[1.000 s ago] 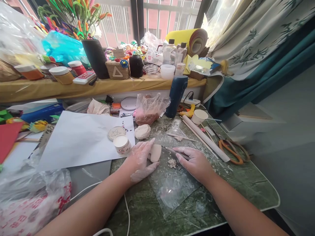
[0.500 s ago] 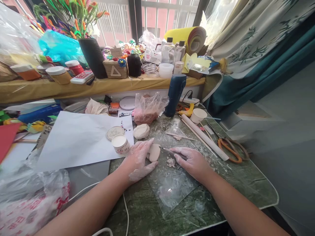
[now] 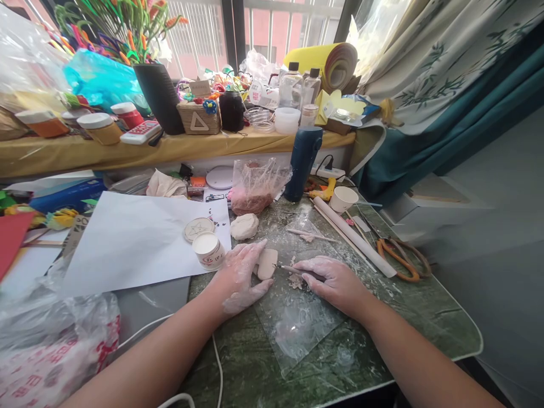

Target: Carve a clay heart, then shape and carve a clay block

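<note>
Powder coats both of my hands. My left hand (image 3: pixel 244 275) rests on the table, its fingers and thumb around a flat pale clay piece (image 3: pixel 267 264) with rounded corners. In my right hand (image 3: pixel 334 280) is a slim grey carving tool (image 3: pixel 293 269), its tip at the right edge of the clay piece. Clay crumbs (image 3: pixel 296 280) lie under the tool on a clear plastic sheet (image 3: pixel 297 334). A lump of white clay (image 3: pixel 244 226) sits just beyond my left hand. The underside of the clay piece is hidden.
An open white jar (image 3: pixel 208 251) and a round lid (image 3: pixel 199 229) stand on white paper (image 3: pixel 136 243). Behind are a bag of reddish clay (image 3: pixel 255 195) and a blue bottle (image 3: pixel 303 164). Rightward lie a rolling pin (image 3: pixel 355 238), a paper cup (image 3: pixel 343 199) and orange-handled scissors (image 3: pixel 399 263).
The carving tool's tip has moved down along the clay piece's right edge, with my right hand shifting slightly. My left hand keeps its place on the clay.
</note>
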Demonstrator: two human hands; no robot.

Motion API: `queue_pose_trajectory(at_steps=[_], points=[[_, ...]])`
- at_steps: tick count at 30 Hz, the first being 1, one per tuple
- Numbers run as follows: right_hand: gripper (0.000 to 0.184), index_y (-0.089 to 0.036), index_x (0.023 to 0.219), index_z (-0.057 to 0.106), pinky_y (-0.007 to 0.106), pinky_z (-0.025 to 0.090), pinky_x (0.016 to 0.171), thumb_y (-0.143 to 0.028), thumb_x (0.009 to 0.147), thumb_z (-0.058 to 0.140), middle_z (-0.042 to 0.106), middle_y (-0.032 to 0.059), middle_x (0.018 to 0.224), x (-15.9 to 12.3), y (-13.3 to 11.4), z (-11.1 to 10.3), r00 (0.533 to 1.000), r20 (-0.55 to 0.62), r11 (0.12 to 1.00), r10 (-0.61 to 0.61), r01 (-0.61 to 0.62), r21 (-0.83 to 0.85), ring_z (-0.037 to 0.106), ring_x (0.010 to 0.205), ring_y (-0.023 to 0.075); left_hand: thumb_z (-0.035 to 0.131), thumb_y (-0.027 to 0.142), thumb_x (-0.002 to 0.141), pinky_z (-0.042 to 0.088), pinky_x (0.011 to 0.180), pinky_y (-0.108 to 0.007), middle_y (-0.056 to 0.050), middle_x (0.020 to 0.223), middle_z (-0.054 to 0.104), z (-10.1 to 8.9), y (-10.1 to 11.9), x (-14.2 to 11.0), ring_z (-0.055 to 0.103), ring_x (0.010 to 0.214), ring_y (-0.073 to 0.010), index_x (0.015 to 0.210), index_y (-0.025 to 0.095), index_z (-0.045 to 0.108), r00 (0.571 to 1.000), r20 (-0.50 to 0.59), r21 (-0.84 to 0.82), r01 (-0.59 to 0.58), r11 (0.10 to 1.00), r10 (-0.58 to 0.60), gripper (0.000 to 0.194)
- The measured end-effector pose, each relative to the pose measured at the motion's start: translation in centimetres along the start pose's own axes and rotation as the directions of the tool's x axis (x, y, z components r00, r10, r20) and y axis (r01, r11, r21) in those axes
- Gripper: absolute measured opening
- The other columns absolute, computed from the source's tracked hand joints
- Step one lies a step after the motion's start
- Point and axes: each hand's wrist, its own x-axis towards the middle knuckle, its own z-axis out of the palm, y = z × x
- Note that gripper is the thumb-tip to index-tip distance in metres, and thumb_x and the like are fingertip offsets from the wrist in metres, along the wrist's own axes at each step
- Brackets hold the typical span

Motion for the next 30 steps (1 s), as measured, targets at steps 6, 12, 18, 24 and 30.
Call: queue_pose_trajectory(at_steps=[6, 12, 18, 24, 30], points=[[0.033, -0.029, 0.122, 0.076, 0.041, 0.054, 0.102, -0.03, 0.094, 0.058, 0.078, 0.0023, 0.122, -0.1, 0.0, 0.1, 0.999, -0.035, 0.999, 0.023, -0.022, 0.04, 0.071, 0.115, 0.0253, 0.073, 0.039, 0.085, 0.043, 0.114, -0.055, -0.016, 0.148, 0.055, 0.2, -0.2, 0.0, 0.05, 0.136, -0.0366, 0.155, 0.019, 0.04, 1.0, -0.021, -0.004, -0.017, 1.0, 0.017, 0.08], [0.034, -0.027, 0.123, 0.075, 0.044, 0.054, 0.103, -0.034, 0.096, 0.056, 0.077, 0.004, 0.125, -0.1, -0.3, 0.4, 0.987, -0.099, 0.992, 0.124, -0.121, 0.042, 0.07, 0.119, 0.0272, 0.073, 0.04, 0.085, 0.042, 0.115, -0.055, -0.015, 0.148, 0.055, 0.3, -0.2, 0.0, 0.05, 0.137, -0.0364, 0.155, 0.021, 0.039, 1.0, -0.014, -0.004, -0.01, 1.0, 0.01, 0.08], [0.035, -0.027, 0.124, 0.075, 0.044, 0.052, 0.103, -0.032, 0.096, 0.055, 0.077, 0.0038, 0.125, 0.0, -0.5, 0.4, 0.997, -0.063, 0.999, 0.052, -0.053, -0.011, 0.069, 0.117, 0.027, 0.072, 0.039, 0.085, 0.042, 0.114, -0.056, -0.016, 0.148, 0.055, 0.1, -0.1, 0.1, 0.049, 0.137, -0.037, 0.155, 0.019, 0.039, 1.0, -0.006, 0.01, -0.002, 1.0, 0.002, 0.08], [0.032, -0.03, 0.119, 0.078, 0.036, 0.055, 0.085, -0.027, 0.094, 0.057, 0.081, 0.0023, 0.099, -0.2, -0.9, -0.1, 0.998, 0.007, 0.998, -0.064, 0.064, -0.009, 0.071, 0.094, 0.0225, 0.072, 0.039, 0.084, 0.043, 0.113, -0.057, -0.016, 0.147, 0.056, 0.1, -0.1, 0.1, 0.05, 0.136, -0.0374, 0.154, 0.019, 0.04, 1.0, -0.02, -0.001, -0.011, 1.0, 0.011, 0.079], [0.032, -0.027, 0.119, 0.077, 0.04, 0.055, 0.096, -0.029, 0.095, 0.056, 0.08, 0.0042, 0.112, -0.4, -1.0, 0.4, 0.992, -0.119, 0.999, 0.036, -0.035, 0.014, 0.072, 0.106, 0.0243, 0.072, 0.039, 0.085, 0.042, 0.114, -0.056, -0.016, 0.148, 0.055, 0.1, -0.1, 0.1, 0.05, 0.137, -0.037, 0.154, 0.02, 0.04, 1.0, -0.018, -0.005, -0.011, 1.0, 0.011, 0.079]])
